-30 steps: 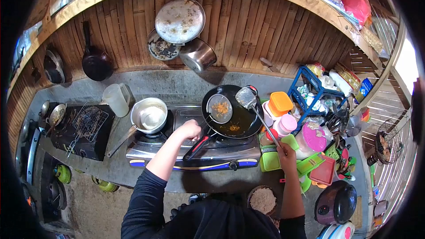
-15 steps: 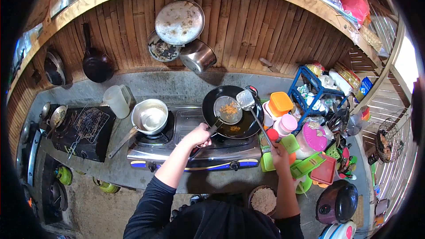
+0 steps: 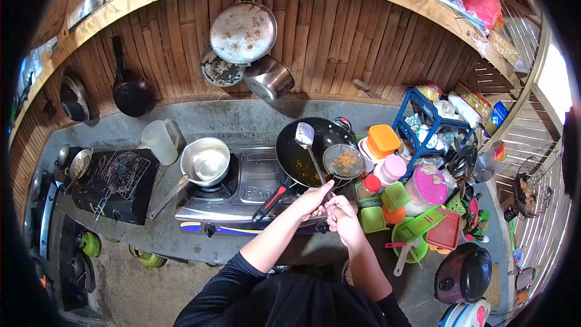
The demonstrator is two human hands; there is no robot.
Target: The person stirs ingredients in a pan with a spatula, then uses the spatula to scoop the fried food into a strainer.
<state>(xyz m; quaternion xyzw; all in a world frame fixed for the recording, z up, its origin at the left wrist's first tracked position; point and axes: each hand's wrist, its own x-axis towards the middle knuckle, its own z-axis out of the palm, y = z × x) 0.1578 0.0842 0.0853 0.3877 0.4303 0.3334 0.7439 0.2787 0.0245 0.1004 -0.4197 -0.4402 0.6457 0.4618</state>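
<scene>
A black wok (image 3: 287, 156) with a red-and-black handle (image 3: 270, 203) sits on the right burner of the gas stove (image 3: 257, 175); orange-brown bits lie in its oil. My left hand (image 3: 312, 201) is closed around the handle of a metal spatula (image 3: 304, 134), whose blade is over the wok's left side. Close beside it, my right hand (image 3: 342, 219) is closed on the handle of a mesh strainer (image 3: 333, 156), though the overlapping fingers partly hide both grips. Small fried orange bits (image 3: 347, 161) rest in the strainer, over the wok's right rim.
A saucepan (image 3: 204, 161) stands on the left burner, with a clear jug (image 3: 160, 142) behind it. Plastic containers (image 3: 384, 140) and a blue rack (image 3: 417, 127) crowd the right side. A grill rack (image 3: 126, 172) lies at left. Pots (image 3: 270, 77) hang on the wall.
The strainer has moved right to the wok's edge, and the spatula has swung to the left side. My hands have come together, and my left hand has left the wok handle area.
</scene>
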